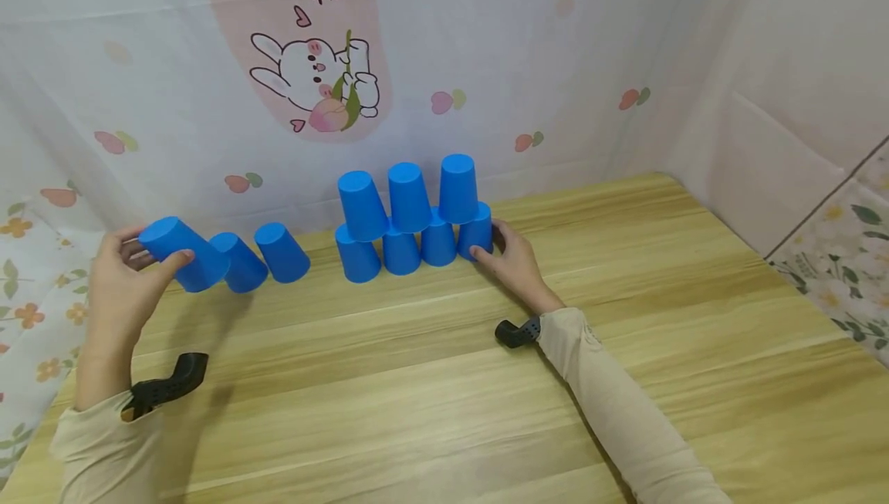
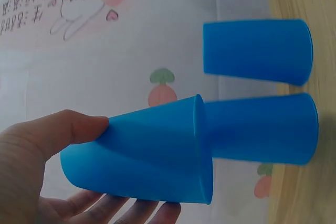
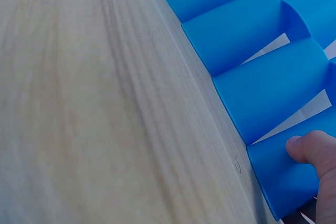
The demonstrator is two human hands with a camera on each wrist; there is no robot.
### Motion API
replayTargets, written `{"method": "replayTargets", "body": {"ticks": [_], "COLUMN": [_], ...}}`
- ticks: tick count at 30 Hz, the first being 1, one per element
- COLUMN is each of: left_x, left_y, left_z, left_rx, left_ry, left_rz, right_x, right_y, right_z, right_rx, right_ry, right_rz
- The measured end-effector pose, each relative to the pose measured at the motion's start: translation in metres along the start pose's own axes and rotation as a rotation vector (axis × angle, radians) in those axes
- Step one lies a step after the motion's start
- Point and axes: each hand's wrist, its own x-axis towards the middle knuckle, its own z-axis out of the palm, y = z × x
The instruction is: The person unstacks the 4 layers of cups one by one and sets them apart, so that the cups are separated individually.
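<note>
My left hand [image 1: 128, 276] grips a tilted, upside-down blue cup [image 2: 142, 153], thumb on one side and fingers on the other. It is raised above the table, its rim overlapping a standing cup [image 1: 243, 263] in the head view. A second lone cup [image 1: 282, 252] stands just right of that one. Farther right, several upside-down cups [image 1: 358, 255] form a row, with three more cups [image 1: 410, 197] standing on top. Around the row's right-end cup [image 1: 475, 235] my right hand [image 1: 514, 263] is curled, its thumb [image 3: 307, 148] on the front; its other fingers are mostly hidden.
The wood-grain table [image 1: 389, 380] runs up to a white cloth backdrop [image 1: 486, 41] printed with a rabbit and fruit, close behind the cups. A flowered cloth [image 1: 35, 311] hangs along the left side. Each wrist carries a black camera mount [image 1: 517, 332].
</note>
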Motion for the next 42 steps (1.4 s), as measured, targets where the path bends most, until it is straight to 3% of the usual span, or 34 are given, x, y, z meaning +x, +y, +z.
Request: {"method": "replayTargets", "body": {"ticks": [6, 12, 16, 23, 32, 42], "left_x": [0.003, 0.005, 0.007, 0.012, 0.011, 0.010], "left_y": [-0.009, -0.021, -0.033, -0.045, -0.051, -0.053], "left_z": [-0.006, -0.006, -0.003, 0.003, 0.010, 0.015], "left_rx": [-0.046, -0.028, 0.027, 0.135, 0.112, 0.106], "left_ry": [0.086, 0.173, 0.118, -0.011, -0.072, -0.088], "left_rz": [-0.089, -0.175, -0.174, -0.066, -0.032, -0.018], "right_x": [0.000, -0.001, -0.001, -0.001, -0.001, -0.001], "right_y": [0.000, -0.002, 0.000, 0.000, -0.002, 0.000], "right_z": [0.001, -0.001, -0.001, -0.002, 0.001, 0.000], "right_rx": [-0.006, 0.004, 0.000, -0.004, 0.016, 0.010], "right_ry": [-0.001, -0.010, -0.012, -0.006, -0.004, -0.006], "right_rz": [0.015, 0.023, 0.036, 0.030, 0.016, 0.019]}}
